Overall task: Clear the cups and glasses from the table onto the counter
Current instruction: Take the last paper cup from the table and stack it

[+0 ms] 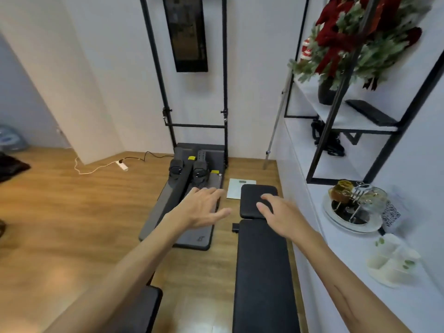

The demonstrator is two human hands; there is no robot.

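Two bare hands are held out in front, over the floor and the gym gear, and nothing is held in either. The left hand [204,207] is spread with its fingers straight, above a grey exercise machine [185,200] that lies on the wooden floor [72,212]. The right hand [276,215] is relaxed, fingers loosely extended, above the far pad of a black padded weight seat [262,272] that runs from near to far along the right side.

The task's glasses [355,200] are seen on the right, grouped on a round tray [348,224] that stands on the white bench [360,284]; some are amber, others clear. The exact count cannot be told through the blur. Just near of the tray, a white divided dish [391,263] with small green leaves is set on the same bench, and a patterned box [391,215] is placed to the right of the tray.

Between the right hand and the tray, the black padded seat and the bench's front edge are found. Farther along the right wall, a black-framed shelf [348,116] is mounted, with a pot of red and green flowers [348,44] on it. At the far wall, a tall black frame [194,126] is stood upright, and a white bathroom scale [234,188] lies on the floor beside it. A white power strip [122,165] with its cord is laid on the floor to the far left.
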